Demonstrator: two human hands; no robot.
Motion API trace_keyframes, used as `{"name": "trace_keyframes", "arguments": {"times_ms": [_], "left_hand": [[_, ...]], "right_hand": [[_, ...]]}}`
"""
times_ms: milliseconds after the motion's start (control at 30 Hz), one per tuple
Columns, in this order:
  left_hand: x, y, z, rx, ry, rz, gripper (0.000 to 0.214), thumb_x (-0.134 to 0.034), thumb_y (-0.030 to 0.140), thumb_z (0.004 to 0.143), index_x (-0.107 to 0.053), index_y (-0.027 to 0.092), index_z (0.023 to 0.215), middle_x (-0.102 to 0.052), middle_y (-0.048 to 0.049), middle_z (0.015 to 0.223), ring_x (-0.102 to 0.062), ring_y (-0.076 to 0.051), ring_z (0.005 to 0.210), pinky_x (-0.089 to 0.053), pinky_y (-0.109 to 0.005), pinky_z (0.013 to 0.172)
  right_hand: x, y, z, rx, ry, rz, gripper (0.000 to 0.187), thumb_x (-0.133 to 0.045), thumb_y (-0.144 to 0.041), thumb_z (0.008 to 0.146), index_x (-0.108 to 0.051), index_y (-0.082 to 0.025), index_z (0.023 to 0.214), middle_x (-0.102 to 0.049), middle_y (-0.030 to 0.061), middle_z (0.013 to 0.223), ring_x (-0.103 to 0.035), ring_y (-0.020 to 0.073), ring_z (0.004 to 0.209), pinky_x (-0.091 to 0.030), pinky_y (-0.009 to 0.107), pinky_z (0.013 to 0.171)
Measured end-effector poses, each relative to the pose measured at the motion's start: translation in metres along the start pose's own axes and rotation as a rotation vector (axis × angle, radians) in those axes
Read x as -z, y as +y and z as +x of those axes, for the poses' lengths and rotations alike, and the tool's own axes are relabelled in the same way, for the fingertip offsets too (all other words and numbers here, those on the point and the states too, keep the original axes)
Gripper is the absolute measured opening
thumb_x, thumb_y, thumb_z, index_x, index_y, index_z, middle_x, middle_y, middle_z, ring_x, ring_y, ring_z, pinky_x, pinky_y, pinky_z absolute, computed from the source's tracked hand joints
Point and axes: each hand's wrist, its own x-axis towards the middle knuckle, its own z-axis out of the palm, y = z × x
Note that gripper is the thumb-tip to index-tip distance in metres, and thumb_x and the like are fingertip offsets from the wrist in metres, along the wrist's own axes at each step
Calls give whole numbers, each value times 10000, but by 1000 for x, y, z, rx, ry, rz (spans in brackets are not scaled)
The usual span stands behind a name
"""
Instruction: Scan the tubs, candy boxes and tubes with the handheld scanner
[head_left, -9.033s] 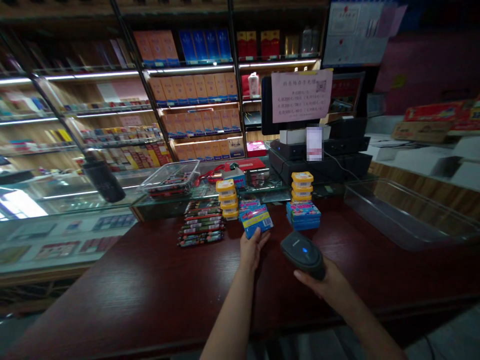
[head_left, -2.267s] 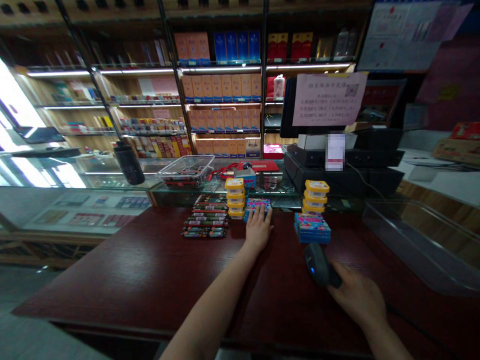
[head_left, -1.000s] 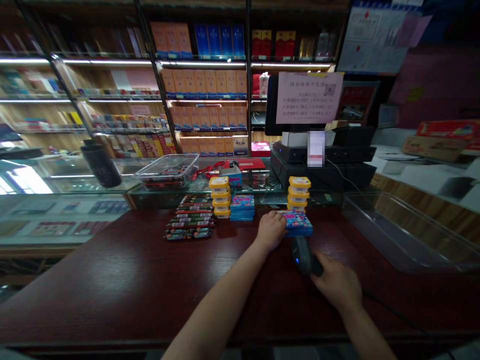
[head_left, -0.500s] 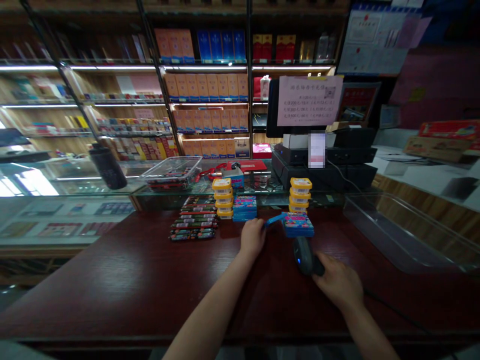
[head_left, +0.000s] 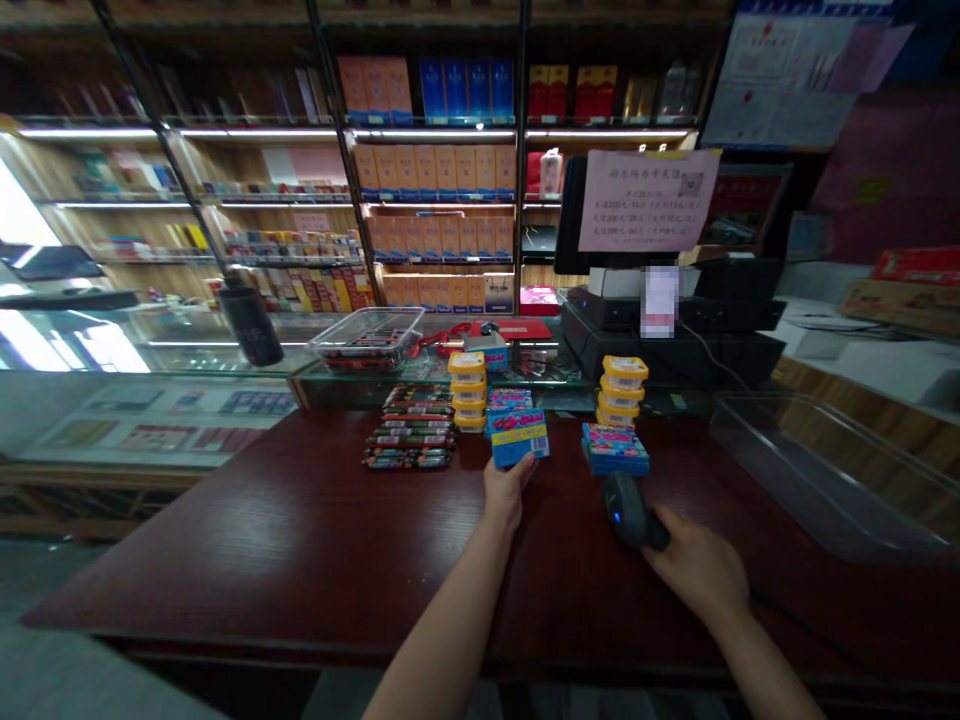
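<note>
My left hand point(head_left: 507, 488) grips a flat blue packet point(head_left: 520, 438) by its lower edge, its printed face with a yellow band and a barcode turned toward me. Behind it, partly covered, is a stack of similar blue packets point(head_left: 508, 399). My right hand point(head_left: 701, 562) is closed around the handle of a dark barcode scanner point(head_left: 624, 508), which shows a small blue light. Just beyond the scanner lies another stack of blue packets point(head_left: 615, 449). Yellow-lidded tubs point(head_left: 469, 392) stand piled beside the left stack, and more yellow-lidded tubs point(head_left: 622, 390) rise behind the right one.
Dark wrapped sticks point(head_left: 411, 430) lie in rows on the brown table point(head_left: 285, 540). A clear plastic bin point(head_left: 810, 490) sits at the right; a clear tray point(head_left: 367, 338) rests on the glass counter. A black bottle point(head_left: 250, 322) stands at left. The scanner's cable trails rightward.
My left hand has turned the blue packet from edge-on to face me, moving it next to the left stack. The scanner stays in my right hand. The whole view has shifted slightly.
</note>
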Motion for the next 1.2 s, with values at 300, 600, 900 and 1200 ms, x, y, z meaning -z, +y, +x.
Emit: {"name": "trace_keyframes", "arguments": {"times_ms": [300,600,900,1200], "left_hand": [[5,1,3,28,4,-91,385,-825,86,533,-644,136,869,-721,-41,868,-682,-187,891,-473,-422,989],[3,-1,4,31,43,-89,346,-789,38,559,-645,129,860,-723,-47,869,-686,-195,887,-497,-420,968],[2,0,2,23,6,-59,394,-812,76,530,-653,131,886,-723,-63,894,-675,-219,932,-492,-428,968],[6,-3,2,23,-15,-45,452,-859,136,463,-644,135,861,-719,-31,839,-685,-176,825,-502,-397,939]], "right_hand": [[8,-31,-3,9,-2,672,434,-626,-456,676,-629,-215,1037,-720,51,961,-661,236,882,-482,314,740],[8,-53,-7,-51,-56,972,445,-681,-484,626,-661,-167,937,-701,35,703,-646,202,658,-502,290,562],[10,-54,-9,-50,-57,980,481,-676,-509,631,-659,-164,966,-686,30,655,-618,187,581,-471,280,502],[23,-35,-4,94,5,405,301,-605,-353,705,-632,-249,986,-723,33,862,-672,237,793,-459,306,644]]}}
